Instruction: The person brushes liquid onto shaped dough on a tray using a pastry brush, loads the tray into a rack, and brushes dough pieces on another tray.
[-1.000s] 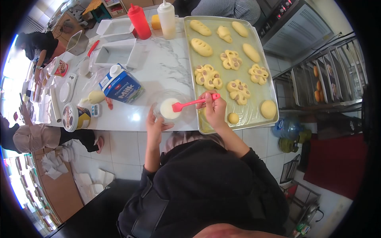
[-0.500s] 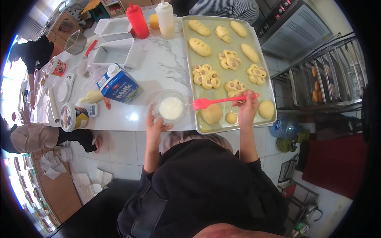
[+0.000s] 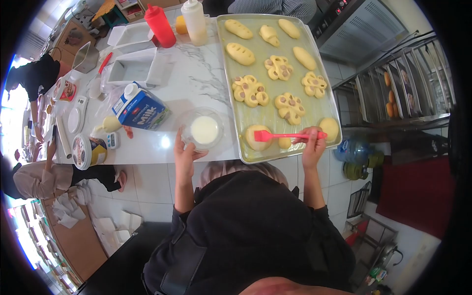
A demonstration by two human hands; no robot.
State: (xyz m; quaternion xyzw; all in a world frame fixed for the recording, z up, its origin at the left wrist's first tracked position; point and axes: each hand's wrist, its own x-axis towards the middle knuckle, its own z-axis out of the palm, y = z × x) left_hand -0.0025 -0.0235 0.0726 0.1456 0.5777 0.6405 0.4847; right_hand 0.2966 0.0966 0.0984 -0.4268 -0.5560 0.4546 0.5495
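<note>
My right hand (image 3: 311, 146) is closed round the handle of a red pastry brush (image 3: 285, 135). The brush head lies at the round dough ball (image 3: 254, 143) in the near left corner of the baking tray (image 3: 229, 83); whether it touches cannot be made out for sure. A smaller ball is partly hidden under the handle, and another round dough (image 3: 329, 129) sits near my right fingers. My left hand (image 3: 185, 155) grips the near left side of a clear bowl (image 3: 218, 129) holding white liquid (image 3: 204, 130). Shaped doughs, some flower-like with brown pieces (image 3: 290, 108), fill the tray.
A blue milk carton (image 3: 142, 109) stands left of the bowl. Behind it are white loaf pans (image 3: 132, 69), a red squeeze bottle (image 3: 160, 28) and a white one (image 3: 194, 22). A tub (image 3: 88, 150) and timer (image 3: 112, 140) sit left. A tray rack (image 3: 393, 93) stands right; people work at left.
The brush has moved from above the tray's left side onto the near left dough ball, with my right hand lower. My left hand stays at the bowl. The view has shifted slightly.
</note>
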